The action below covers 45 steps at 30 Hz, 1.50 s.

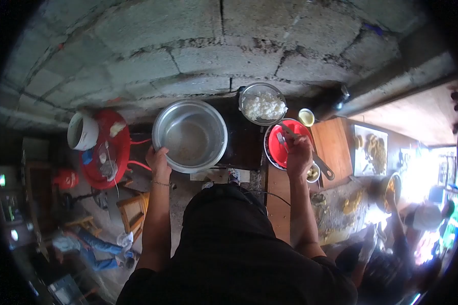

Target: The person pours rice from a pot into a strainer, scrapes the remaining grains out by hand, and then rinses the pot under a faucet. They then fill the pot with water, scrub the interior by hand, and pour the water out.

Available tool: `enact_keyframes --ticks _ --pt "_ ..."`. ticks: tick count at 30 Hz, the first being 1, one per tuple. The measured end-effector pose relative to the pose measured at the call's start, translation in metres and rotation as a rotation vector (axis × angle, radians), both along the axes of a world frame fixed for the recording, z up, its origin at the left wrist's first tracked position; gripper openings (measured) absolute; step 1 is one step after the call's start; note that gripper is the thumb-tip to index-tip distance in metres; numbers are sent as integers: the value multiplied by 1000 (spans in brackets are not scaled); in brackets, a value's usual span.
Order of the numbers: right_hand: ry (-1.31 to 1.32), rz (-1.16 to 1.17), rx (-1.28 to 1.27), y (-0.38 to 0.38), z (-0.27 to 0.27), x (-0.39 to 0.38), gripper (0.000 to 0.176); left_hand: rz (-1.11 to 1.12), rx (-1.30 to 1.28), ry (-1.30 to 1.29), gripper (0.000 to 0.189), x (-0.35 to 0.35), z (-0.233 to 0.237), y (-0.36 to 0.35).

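A large, wide aluminium pot (191, 136) stands on the dark surface in front of me, and its inside looks bare. My left hand (159, 160) is closed on the pot's lower-left rim, thumb over the edge. To the right, my right hand (299, 156) is closed around a long flat utensil (323, 166) with a hole in its broad lower end; its other end points up and left. This hand is above the edge of a red plate (277, 147), where a fork (282, 139) shows. Behind the plate sits a metal bowl of white, rice-like food (264, 107).
A small cup of pale pieces (313, 173), a yellowish cup (306, 117) and a wooden board (332, 145) are at right. Beyond lies a tray of food (371, 150); other people work there. A red stool (105, 157) holds a white bucket (83, 131) at left.
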State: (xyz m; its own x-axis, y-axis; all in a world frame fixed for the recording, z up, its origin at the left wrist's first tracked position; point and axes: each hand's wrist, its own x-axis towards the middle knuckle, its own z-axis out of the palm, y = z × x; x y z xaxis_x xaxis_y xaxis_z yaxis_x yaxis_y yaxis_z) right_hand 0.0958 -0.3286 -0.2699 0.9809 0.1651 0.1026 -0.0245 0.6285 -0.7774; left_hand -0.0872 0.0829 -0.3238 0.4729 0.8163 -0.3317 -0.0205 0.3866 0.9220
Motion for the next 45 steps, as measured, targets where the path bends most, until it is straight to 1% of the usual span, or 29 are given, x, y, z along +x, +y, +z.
enact_keyframes --ticks 3,5,7,10,12,14,15,16,19,21,24,26,28,29,30,31,32,33,35,36,37,38,39,40,41,42,44,45 --pt "14 -75 -64 6 15 -19 26 -59 -61 26 42 5 -2 0" --pt "16 -86 -31 2 13 -24 27 -92 -67 45 42 14 -9 -2" --pt "20 -83 -4 1 13 -27 26 -116 -59 70 41 19 -18 -3" --pt "46 -116 -36 0 19 -40 22 -159 -25 148 39 19 -23 -5" --pt "32 -116 24 1 16 -46 19 -197 13 238 38 19 -24 -1" --pt "54 -131 65 0 14 -57 16 -245 -55 275 38 11 -31 10" --pt "71 -127 70 -3 14 -59 16 -285 -94 283 39 13 -41 11" --pt "83 -157 62 -5 12 -62 16 -306 -77 240 38 14 -50 11" --pt "142 -248 67 4 20 -66 20 -345 -86 241 37 26 -57 8" --pt "88 -219 76 -12 10 -65 17 -362 -110 281 38 39 -59 -3" --pt "112 -295 75 -24 9 -88 16 -373 -154 340 40 28 -63 -6" --pt "129 -377 80 -29 0 -99 16 -394 -173 344 40 32 -68 2" --pt "98 -435 68 -45 4 -108 15 -416 -182 315 39 38 -73 -1" --pt "96 -452 62 -53 5 -116 15 -438 -170 327 39 36 -85 1" --pt "105 -485 17 -66 -10 -121 14 -452 -160 335 39 36 -111 8" --pt "153 -539 62 -71 -8 -123 16 -461 -149 346 39 34 -130 16" --pt "150 -555 35 -73 -2 -126 15 -500 -206 427 40 36 -137 18" --pt "144 -574 6 -77 3 -130 15 -546 -173 367 44 35 -177 25" --pt "76 -521 45 -88 -2 -136 13 -456 -222 544 45 47 -113 -18" --pt "81 -524 -14 -91 -3 -140 12 -473 -261 509 46 48 -133 -17" --pt "93 -522 -27 -91 -2 -145 13 -492 -299 483 47 45 -168 -17" --pt "98 -522 -40 -91 0 -146 13 -513 -337 450 48 48 -192 -15" --pt "108 -526 -54 -88 3 -147 13 -496 -356 486 49 48 -201 -17" --pt "139 -579 -70 -79 9 -146 18 -478 -377 524 50 48 -210 -23" --pt "151 -572 -67 -74 10 -143 18 -466 -398 550 50 55 -220 -30" --pt "163 -570 -67 -69 10 -144 18 -449 -428 548 43 57 -236 -34" --pt "174 -547 -60 -68 -3 -145 18 -436 -461 584 38 63 -271 -41" --pt "187 -541 -56 -65 -10 -147 18 -422 -473 605 36 61 -297 -38"
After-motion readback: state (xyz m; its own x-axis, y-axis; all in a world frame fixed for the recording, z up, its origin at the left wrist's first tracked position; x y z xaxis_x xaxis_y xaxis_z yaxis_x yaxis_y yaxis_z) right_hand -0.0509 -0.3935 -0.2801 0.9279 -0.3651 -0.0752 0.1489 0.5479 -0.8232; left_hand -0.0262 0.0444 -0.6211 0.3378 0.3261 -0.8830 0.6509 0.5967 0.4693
